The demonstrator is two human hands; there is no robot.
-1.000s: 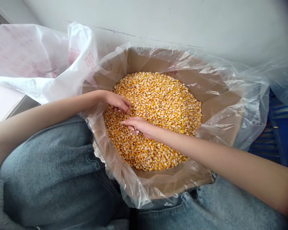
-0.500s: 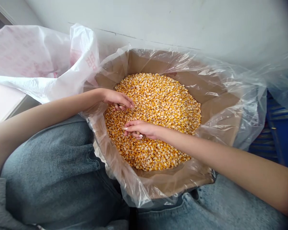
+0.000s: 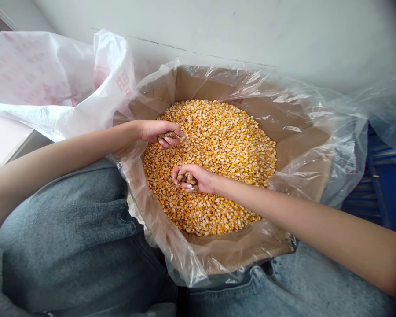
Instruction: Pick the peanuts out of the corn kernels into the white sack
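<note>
A cardboard box [image 3: 204, 83] lined with a clear plastic bag [image 3: 336, 149] holds a heap of yellow-orange dried corn kernels [image 3: 231, 154]. My left hand [image 3: 158, 134] sits at the heap's near left edge, fingers curled around a brownish clump [image 3: 170, 135] of what seems to be stuck-together kernels. My right hand [image 3: 189, 178] is just below it, low over the kernels, closed around a similar brown clump [image 3: 190, 178]. The two hands are close together but not touching. Each hand partly hides its clump.
Denim-covered legs [image 3: 86, 237] press against the box's near side. A large white plastic sack [image 3: 49, 75] with pink print lies at the left, and a blue crate [image 3: 387, 189] stands at the right. A pale wall [image 3: 251, 31] rises behind the box.
Both hands have closed, and brown clumps now show in them. My left hand has lifted slightly from the kernels, and my right hand has moved slightly to the right.
</note>
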